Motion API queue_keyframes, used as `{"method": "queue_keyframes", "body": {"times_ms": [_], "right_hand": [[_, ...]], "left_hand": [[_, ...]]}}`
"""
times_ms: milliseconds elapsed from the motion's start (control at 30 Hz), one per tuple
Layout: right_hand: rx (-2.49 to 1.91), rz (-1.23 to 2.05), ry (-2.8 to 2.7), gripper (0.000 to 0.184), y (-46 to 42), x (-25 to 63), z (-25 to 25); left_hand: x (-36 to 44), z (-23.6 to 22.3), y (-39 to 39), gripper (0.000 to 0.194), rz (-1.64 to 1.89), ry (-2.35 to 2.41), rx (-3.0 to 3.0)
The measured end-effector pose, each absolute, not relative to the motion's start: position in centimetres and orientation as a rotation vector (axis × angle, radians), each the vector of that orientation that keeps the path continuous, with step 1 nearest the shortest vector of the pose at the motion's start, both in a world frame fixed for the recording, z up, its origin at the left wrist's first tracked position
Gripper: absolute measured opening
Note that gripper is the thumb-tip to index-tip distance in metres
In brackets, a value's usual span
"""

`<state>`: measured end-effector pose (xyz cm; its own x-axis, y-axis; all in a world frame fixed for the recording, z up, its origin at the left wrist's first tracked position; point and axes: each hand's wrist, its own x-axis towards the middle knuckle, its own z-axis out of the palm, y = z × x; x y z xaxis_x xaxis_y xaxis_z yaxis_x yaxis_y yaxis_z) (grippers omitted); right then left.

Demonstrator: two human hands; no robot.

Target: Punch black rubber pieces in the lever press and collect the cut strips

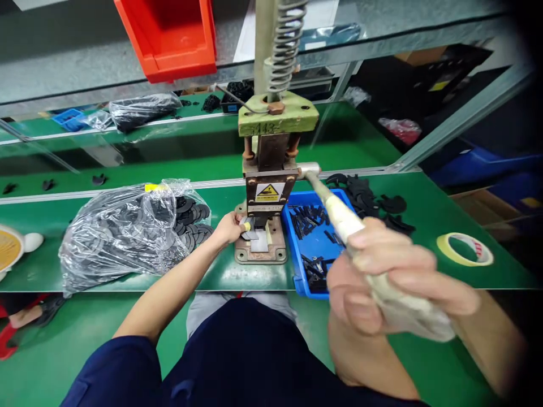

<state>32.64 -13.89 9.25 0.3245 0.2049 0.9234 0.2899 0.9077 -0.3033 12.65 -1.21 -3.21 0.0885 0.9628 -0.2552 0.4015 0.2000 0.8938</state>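
Observation:
My right hand (388,277) is wrapped round the pale, tape-covered lever handle (341,217) of a hand press (271,152). At the base of the press, my left hand (231,227) pinches a dark curved part (250,234), one end of which lies under the ram. A small yellow patch shows at those fingertips. Below the ram is a flat metal plate (259,242). To the left of the press lies a clear plastic bag (123,232) full of dark curved parts. On its right stands a blue tray (299,265) holding several small black pieces.
A tape roll (465,250) lies at the right, near loose black curved parts (360,195). Above the bench a red bin (173,62) sits on the grey shelf (85,79). At the far left is a round yellow-and-white object (11,249).

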Motion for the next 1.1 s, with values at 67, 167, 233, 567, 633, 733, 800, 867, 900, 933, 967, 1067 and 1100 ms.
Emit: {"method": "queue_keyframes", "body": {"times_ms": [67, 167, 233, 567, 633, 733, 800, 867, 900, 933, 967, 1067, 1100], "right_hand": [[-0.421, -0.074, -1.268, 0.044, -12.2, 32.7, 11.9], [-0.425, -0.069, -1.273, 0.055, -10.6, 32.8, 13.8], [-0.567, 0.047, -1.255, 0.06, -10.7, 32.4, 13.0], [-1.352, 1.155, -0.965, 0.037, -13.7, 27.9, -1.0], [-1.3, 1.478, -0.952, 0.04, -13.2, 26.9, -1.6], [-1.156, 1.905, -0.895, 0.04, -12.8, 25.9, -1.7], [-1.053, 2.083, -0.834, 0.039, -12.8, 25.7, -1.7], [-0.961, 2.192, -0.771, 0.038, -13.0, 25.7, -2.0], [-0.92, 2.23, -0.745, 0.037, -13.1, 25.7, -2.1], [-0.882, 2.26, -0.723, 0.036, -13.2, 25.7, -2.3], [-0.849, 2.282, -0.707, 0.036, -13.3, 25.6, -2.5], [-0.779, 2.294, -0.68, 0.033, -13.7, 25.4, -2.8], [-0.768, 2.281, -0.678, 0.033, -13.9, 25.2, -2.8]], "left_hand": [[13.0, -3.2, -1.6, 0.03, 0.768, 1.427, 1.25], [12.7, -2.8, -2.4, 0.033, 0.831, 1.347, 1.055], [11.8, -2.5, -3.0, 0.035, 0.878, 1.314, 0.999], [7.2, 0.0, -6.6, 0.05, 0.941, 1.054, 1.08], [7.0, 0.6, -7.3, 0.045, 0.912, 1.017, 1.149], [6.8, 1.5, -8.2, 0.037, 0.877, 0.962, 1.264], [6.5, 2.0, -8.6, 0.033, 0.852, 0.946, 1.32], [6.3, 2.4, -8.8, 0.03, 0.803, 0.937, 1.367], [6.3, 2.5, -8.9, 0.029, 0.777, 0.931, 1.389], [6.2, 2.7, -8.9, 0.028, 0.752, 0.92, 1.412], [6.2, 2.8, -8.9, 0.027, 0.73, 0.904, 1.436], [6.1, 3.1, -8.7, 0.025, 0.685, 0.858, 1.519], [6.1, 3.3, -8.7, 0.025, 0.672, 0.845, 1.546]]}}
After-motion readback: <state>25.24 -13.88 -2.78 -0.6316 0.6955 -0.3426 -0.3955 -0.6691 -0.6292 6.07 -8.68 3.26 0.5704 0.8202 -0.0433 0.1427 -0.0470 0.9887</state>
